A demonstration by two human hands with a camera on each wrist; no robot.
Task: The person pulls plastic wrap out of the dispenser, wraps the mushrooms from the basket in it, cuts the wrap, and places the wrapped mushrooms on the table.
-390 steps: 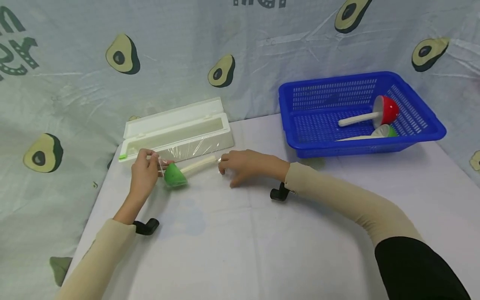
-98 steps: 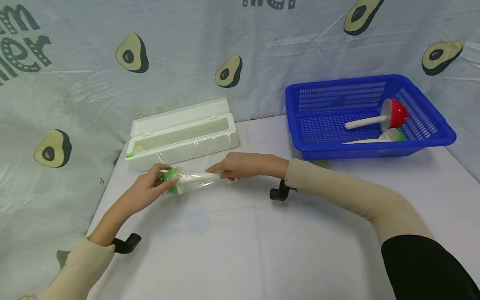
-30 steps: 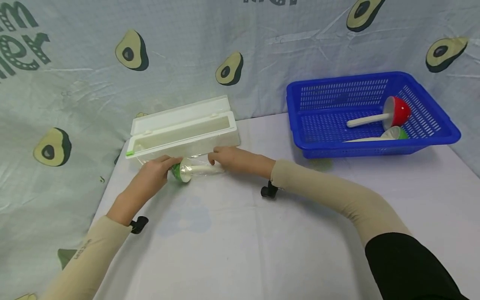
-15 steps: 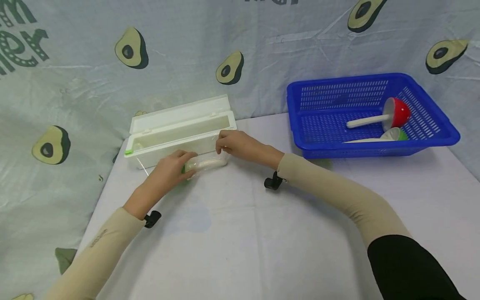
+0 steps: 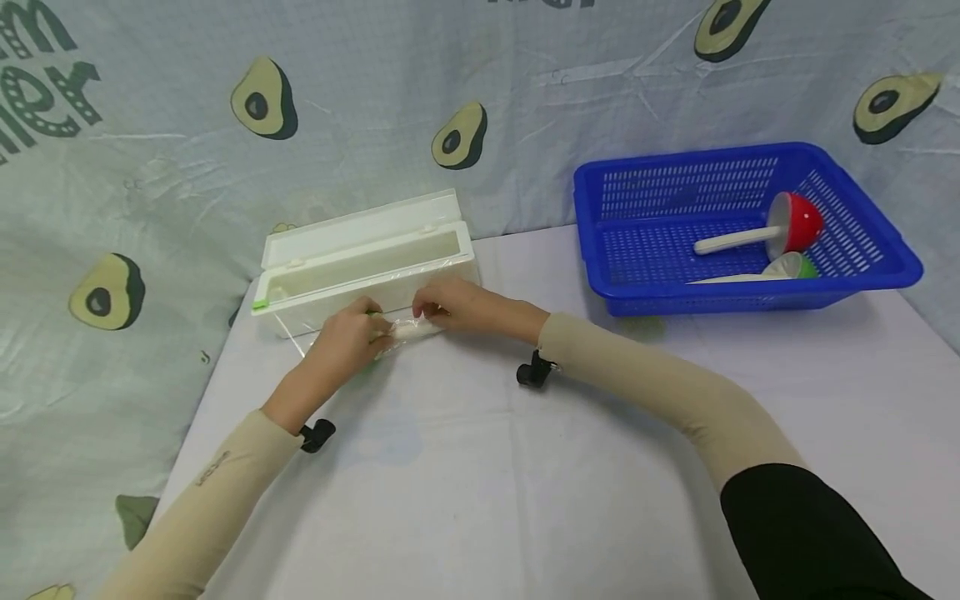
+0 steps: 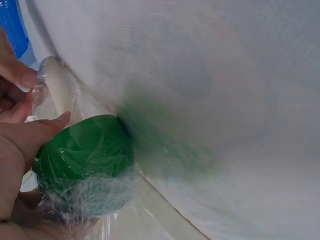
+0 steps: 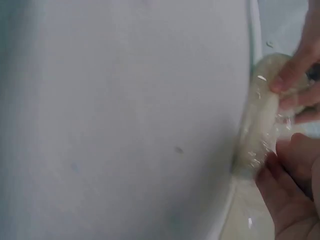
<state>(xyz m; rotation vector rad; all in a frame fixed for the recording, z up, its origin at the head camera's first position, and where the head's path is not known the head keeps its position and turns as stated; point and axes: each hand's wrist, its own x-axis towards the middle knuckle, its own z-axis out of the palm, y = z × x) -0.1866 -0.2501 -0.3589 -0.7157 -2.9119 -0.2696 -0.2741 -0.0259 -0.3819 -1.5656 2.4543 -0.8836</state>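
Observation:
A ladle (image 5: 408, 332) with a green bowl and a cream handle lies wrapped in clear cling film (image 6: 107, 197), just in front of the white cling film dispenser (image 5: 352, 298). My left hand (image 5: 343, 340) grips it where bowl and handle meet, hiding most of the bowl in the head view. The green bowl (image 6: 87, 145) shows large under wrinkled film in the left wrist view. At the handle's far end, my right hand (image 5: 467, 308) pinches the film with curled fingers. A strip of film stretches from the ladle back toward the dispenser.
The dispenser's lid (image 5: 363, 223) stands raised against the avocado-print backdrop. At the back right is a blue basket (image 5: 697, 302). Inside it lie a ladle with a red spotted bowl (image 5: 804, 222) and one with a green bowl (image 5: 807, 268).
Over the last seconds the ladle has been turned and wrapped in film, shifting right and closer to the dispenser. Lately my left hand has moved right over the bowl; my right hand has dropped slightly.

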